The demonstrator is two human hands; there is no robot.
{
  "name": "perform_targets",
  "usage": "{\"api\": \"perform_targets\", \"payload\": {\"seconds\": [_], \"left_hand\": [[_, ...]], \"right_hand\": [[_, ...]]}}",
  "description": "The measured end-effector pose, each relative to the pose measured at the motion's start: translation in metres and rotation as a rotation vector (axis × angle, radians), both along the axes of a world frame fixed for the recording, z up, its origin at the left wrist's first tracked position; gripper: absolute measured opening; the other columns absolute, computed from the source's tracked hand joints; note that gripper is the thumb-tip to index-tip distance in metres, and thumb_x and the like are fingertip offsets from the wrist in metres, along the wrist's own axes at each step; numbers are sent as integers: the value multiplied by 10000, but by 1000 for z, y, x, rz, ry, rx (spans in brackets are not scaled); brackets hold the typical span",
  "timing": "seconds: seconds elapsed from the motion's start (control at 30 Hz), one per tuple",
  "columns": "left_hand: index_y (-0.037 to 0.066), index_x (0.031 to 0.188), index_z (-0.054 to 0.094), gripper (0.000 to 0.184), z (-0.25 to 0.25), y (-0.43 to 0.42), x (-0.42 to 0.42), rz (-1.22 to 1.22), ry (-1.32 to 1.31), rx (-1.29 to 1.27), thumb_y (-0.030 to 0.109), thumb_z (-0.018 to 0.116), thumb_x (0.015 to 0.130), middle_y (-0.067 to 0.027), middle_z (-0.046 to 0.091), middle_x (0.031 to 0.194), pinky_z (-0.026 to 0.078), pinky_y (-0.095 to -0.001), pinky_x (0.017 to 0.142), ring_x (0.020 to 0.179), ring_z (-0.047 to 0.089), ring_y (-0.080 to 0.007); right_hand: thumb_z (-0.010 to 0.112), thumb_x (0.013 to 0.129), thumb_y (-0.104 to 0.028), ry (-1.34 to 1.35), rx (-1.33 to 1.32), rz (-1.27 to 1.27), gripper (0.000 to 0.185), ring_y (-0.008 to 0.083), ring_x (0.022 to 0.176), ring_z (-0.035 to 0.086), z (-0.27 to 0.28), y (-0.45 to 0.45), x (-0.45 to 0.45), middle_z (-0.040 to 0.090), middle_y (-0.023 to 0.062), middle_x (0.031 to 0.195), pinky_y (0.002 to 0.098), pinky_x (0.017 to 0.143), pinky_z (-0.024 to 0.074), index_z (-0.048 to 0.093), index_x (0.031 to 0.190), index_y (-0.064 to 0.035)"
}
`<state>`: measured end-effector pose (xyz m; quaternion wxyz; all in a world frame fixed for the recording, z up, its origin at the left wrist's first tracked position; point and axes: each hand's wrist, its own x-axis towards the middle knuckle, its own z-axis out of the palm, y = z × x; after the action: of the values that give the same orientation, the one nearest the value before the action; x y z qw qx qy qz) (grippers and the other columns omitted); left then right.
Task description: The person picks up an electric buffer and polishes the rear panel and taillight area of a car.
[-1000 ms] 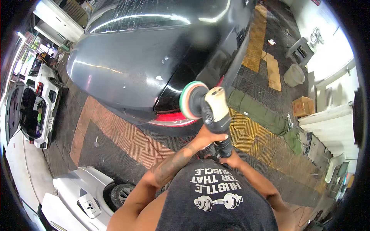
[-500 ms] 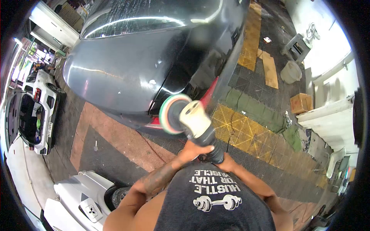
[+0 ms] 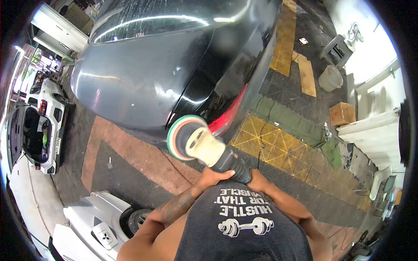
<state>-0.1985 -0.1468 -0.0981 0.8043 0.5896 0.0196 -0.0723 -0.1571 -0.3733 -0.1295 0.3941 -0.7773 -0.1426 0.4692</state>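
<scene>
A car polisher [image 3: 209, 150] with a cream head, a dark grip and a round pad [image 3: 176, 138] edged in green and orange points away from my chest. My left hand [image 3: 214, 176] is wrapped round its dark body, thumb along the top. At the back end of the grip, my right hand [image 3: 258, 180] is closed on it, its fingers partly hidden. Beyond the pad stands a dark car [image 3: 139, 82] with a glossy panel and a red tail light [image 3: 228, 115]. The pad overlaps the car's rear edge in view; whether it touches, I cannot tell.
A white car [image 3: 48, 126] is parked at far left, and a silver-white car part with a wheel [image 3: 98, 222] sits at lower left. On the right are a green cloth [image 3: 289, 122], a bucket [image 3: 331, 79], a cardboard box [image 3: 342, 114] and a grey stool [image 3: 337, 52]. Floor mats [image 3: 278, 148] cover the ground.
The polisher's head has swung left and down toward me, showing more of the red tail light. Both hands keep their hold on it.
</scene>
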Motion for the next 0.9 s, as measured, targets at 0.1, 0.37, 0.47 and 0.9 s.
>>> {"api": "perform_targets", "payload": {"seconds": [0.1, 0.37, 0.47, 0.9], "left_hand": [[25, 1207, 581, 502, -4, -2, 30, -47, 52, 138, 129, 823, 780, -62, 634, 1162, 449, -339, 1009, 1092, 592, -180], [48, 1302, 479, 593, 4, 3, 8, -51, -9, 57, 132, 787, 802, -84, 586, 1250, 428, -368, 1034, 1155, 551, -193], [43, 1302, 480, 625, -5, 5, 22, -90, 28, 79, 123, 814, 780, -90, 604, 1242, 422, -368, 1045, 1181, 549, -199], [17, 1315, 518, 630, -10, -31, 65, -42, 126, 154, 162, 822, 782, -85, 578, 1268, 433, -346, 1021, 1171, 530, -160]], "right_hand": [[728, 766, -191, -24, 152, -179, 361, 280, 872, 708, -8, 4, -7, 735, 190, 972, 411, 827, 535, 681, 1065, 6], [807, 752, -273, -7, 111, -86, 385, 259, 916, 718, -15, 0, -2, 744, 154, 990, 394, 822, 540, 719, 1027, -19], [797, 755, -269, -66, 223, -186, 372, 264, 885, 722, -27, 0, -8, 746, 156, 974, 401, 792, 538, 718, 1012, -11], [756, 698, -107, 176, 253, -304, 543, 258, 1076, 661, -56, -23, -1, 691, 151, 1162, 371, 973, 492, 628, 1220, -31]]}}
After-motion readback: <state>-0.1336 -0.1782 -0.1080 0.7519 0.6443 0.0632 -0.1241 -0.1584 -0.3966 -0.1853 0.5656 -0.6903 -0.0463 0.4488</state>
